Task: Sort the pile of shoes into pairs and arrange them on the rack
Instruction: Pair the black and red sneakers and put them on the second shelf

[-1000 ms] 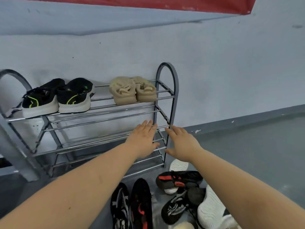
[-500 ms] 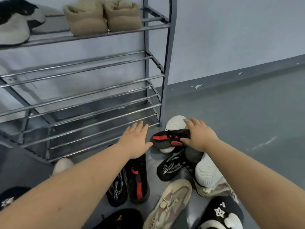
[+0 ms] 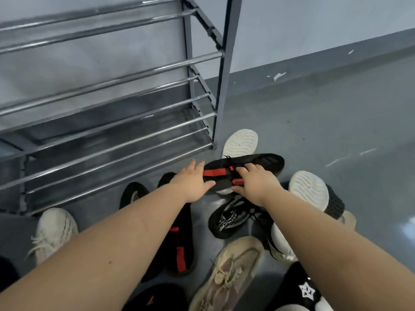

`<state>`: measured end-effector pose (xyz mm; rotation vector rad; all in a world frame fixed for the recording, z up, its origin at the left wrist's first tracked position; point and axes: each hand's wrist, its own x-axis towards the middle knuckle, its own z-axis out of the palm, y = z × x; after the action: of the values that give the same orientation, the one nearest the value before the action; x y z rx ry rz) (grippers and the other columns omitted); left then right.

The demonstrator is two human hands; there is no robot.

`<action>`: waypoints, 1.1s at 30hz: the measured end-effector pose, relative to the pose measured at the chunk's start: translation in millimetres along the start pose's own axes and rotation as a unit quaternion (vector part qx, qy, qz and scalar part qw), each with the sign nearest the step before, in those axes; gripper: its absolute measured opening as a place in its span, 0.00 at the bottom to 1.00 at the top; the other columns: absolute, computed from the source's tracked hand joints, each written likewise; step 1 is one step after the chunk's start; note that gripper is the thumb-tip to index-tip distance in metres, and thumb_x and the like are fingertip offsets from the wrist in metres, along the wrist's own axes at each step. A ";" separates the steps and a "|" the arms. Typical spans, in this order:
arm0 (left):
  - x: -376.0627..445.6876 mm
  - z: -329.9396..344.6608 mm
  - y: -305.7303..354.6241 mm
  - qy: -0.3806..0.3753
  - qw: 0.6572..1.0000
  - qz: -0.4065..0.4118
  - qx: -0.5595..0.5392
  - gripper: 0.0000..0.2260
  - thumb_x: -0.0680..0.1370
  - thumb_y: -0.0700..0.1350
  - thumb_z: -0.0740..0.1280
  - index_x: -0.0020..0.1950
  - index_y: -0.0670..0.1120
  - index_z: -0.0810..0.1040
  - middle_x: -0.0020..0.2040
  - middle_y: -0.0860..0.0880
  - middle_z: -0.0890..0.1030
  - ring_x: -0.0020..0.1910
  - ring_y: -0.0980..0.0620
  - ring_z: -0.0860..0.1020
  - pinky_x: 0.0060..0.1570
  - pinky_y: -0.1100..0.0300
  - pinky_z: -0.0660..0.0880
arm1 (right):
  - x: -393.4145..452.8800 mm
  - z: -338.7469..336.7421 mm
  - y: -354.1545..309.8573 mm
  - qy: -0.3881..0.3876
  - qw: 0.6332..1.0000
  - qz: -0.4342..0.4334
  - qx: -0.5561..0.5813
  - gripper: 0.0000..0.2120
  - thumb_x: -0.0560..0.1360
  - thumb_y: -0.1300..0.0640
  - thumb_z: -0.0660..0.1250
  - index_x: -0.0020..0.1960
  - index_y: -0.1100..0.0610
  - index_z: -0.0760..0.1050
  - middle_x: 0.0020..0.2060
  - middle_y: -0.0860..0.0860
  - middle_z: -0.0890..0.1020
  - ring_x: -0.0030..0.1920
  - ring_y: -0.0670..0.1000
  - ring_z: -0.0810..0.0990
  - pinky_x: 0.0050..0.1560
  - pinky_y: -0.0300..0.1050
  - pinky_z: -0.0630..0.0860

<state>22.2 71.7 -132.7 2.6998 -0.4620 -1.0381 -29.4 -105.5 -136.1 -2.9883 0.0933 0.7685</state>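
**Inspector A:** Head view, the only 1 we have. What do we record as changed?

**Inspector B:** 1 second ago both hands were raised at the rack's lower tiers with fingers spread and nothing in them. Half a second ago they had dropped to the pile. We now find the right hand [image 3: 258, 182] clamped on the black shoe with red straps [image 3: 244, 169], fingers curled over its middle, thumb under the near edge. The left hand [image 3: 193, 182] lies flat, fingers straight and together, touching that shoe's toe end at 9 o'clock of the right hand.

**Inspector A:** Meaning for the task?

**Inspector B:** We judge a new pair is being started. A likely mate, a second black shoe with red straps [image 3: 179, 248], lies at 6 o'clock of the left hand. Neither is on the rack [image 3: 134, 122] yet.

**Inspector A:** Surface and room?

**Inspector B:** Grey, glossy floor [image 3: 325, 131], scuffed, with a pale wall above a darker skirting band. The rack stands at 10 o'clock of the hands; its visible tiers carry no shoes. The held shoe rests across a white-soled shoe [image 3: 240, 142] by the rack's post. Also in the pile: a beige laced shoe [image 3: 231, 270] at 6 o'clock, a cream shoe [image 3: 54, 232] at 8 o'clock, a black lettered shoe [image 3: 231, 221], and an upturned white sole [image 3: 310, 189] at 3 o'clock.
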 end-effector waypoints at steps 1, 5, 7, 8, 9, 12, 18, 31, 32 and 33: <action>8.0 5.0 0.8 -0.007 1.000 -0.002 -0.024 0.34 0.79 0.59 0.57 0.78 0.49 0.44 0.79 0.45 0.44 0.77 0.44 0.50 0.75 0.50 0.51 | 2.5 5.4 1.3 -0.006 1.000 0.002 -0.004 0.30 0.77 0.39 0.58 0.73 0.54 0.61 0.69 0.54 0.66 0.69 0.57 0.65 0.65 0.53 0.68; 28.8 24.6 -0.6 -0.021 0.994 -0.011 -0.108 0.39 0.76 0.60 0.62 0.78 0.48 0.43 0.78 0.44 0.49 0.77 0.45 0.52 0.75 0.50 0.53 | 11.5 19.0 9.0 -0.004 1.000 0.000 0.004 0.26 0.78 0.42 0.59 0.72 0.54 0.63 0.66 0.54 0.70 0.67 0.57 0.68 0.63 0.52 0.68; 33.8 28.9 -1.5 -0.022 0.992 -0.011 -0.127 0.41 0.75 0.59 0.64 0.78 0.48 0.42 0.78 0.43 0.51 0.76 0.44 0.55 0.73 0.50 0.57 | 16.4 19.5 11.7 0.018 1.000 -0.001 0.005 0.25 0.77 0.42 0.60 0.70 0.54 0.65 0.63 0.54 0.72 0.65 0.57 0.70 0.61 0.51 0.69; 35.0 29.4 -1.5 -0.018 0.991 -0.014 -0.129 0.41 0.75 0.58 0.65 0.78 0.49 0.42 0.77 0.43 0.52 0.75 0.44 0.57 0.72 0.50 0.58 | 19.1 19.2 12.4 0.031 1.000 -0.001 0.004 0.24 0.77 0.42 0.60 0.69 0.54 0.66 0.62 0.54 0.73 0.64 0.57 0.71 0.60 0.51 0.69; 35.8 29.3 -1.4 -0.013 0.992 -0.017 -0.126 0.41 0.76 0.58 0.65 0.78 0.49 0.42 0.77 0.43 0.52 0.74 0.43 0.59 0.71 0.50 0.60 | 21.6 18.2 12.7 0.039 0.999 0.000 0.004 0.24 0.77 0.41 0.59 0.68 0.53 0.68 0.61 0.54 0.74 0.63 0.57 0.72 0.59 0.50 0.69; 35.3 28.4 0.3 -0.001 0.994 -0.013 -0.109 0.39 0.77 0.58 0.63 0.78 0.48 0.43 0.76 0.42 0.54 0.72 0.41 0.62 0.68 0.51 0.63 | 27.9 16.2 13.8 0.045 0.999 -0.006 0.008 0.22 0.77 0.41 0.60 0.65 0.53 0.71 0.59 0.53 0.75 0.61 0.56 0.72 0.57 0.49 0.69; 22.0 21.5 1.5 0.014 0.995 -0.007 -0.097 0.37 0.77 0.60 0.61 0.78 0.48 0.46 0.75 0.42 0.56 0.71 0.41 0.65 0.67 0.51 0.64 | 18.9 11.8 15.8 0.082 0.992 -0.075 -0.056 0.19 0.79 0.44 0.57 0.60 0.57 0.73 0.55 0.53 0.78 0.57 0.57 0.74 0.54 0.49 0.69; -115.6 -15.2 -110.7 0.054 0.997 0.051 -0.023 0.41 0.70 0.65 0.66 0.76 0.60 0.49 0.78 0.54 0.53 0.76 0.53 0.54 0.74 0.54 0.55 | -41.6 -12.7 -95.1 0.314 0.884 -0.343 -0.052 0.10 0.68 0.52 0.74 0.37 0.58 0.77 0.28 0.52 0.77 0.27 0.55 0.78 0.28 0.41 0.73; -128.8 -14.1 -117.7 0.053 0.996 0.068 -0.009 0.39 0.70 0.64 0.67 0.76 0.61 0.50 0.78 0.55 0.54 0.76 0.53 0.55 0.74 0.53 0.56 | -48.7 -14.0 -106.5 0.305 0.880 -0.362 -0.046 0.10 0.69 0.53 0.73 0.37 0.58 0.77 0.28 0.52 0.77 0.27 0.55 0.78 0.29 0.42 0.73; -141.2 -12.3 -123.3 0.055 0.995 0.081 0.003 0.37 0.71 0.64 0.66 0.76 0.61 0.52 0.77 0.55 0.57 0.75 0.53 0.57 0.73 0.53 0.58 | -56.2 -17.1 -117.5 0.296 0.879 -0.371 -0.049 0.10 0.70 0.52 0.72 0.37 0.58 0.77 0.29 0.52 0.78 0.28 0.55 0.78 0.30 0.42 0.73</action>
<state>-42.4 238.4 -74.8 2.6544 -0.6515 -0.8422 -61.9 12.9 -89.5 -2.8354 -1.0187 -0.2318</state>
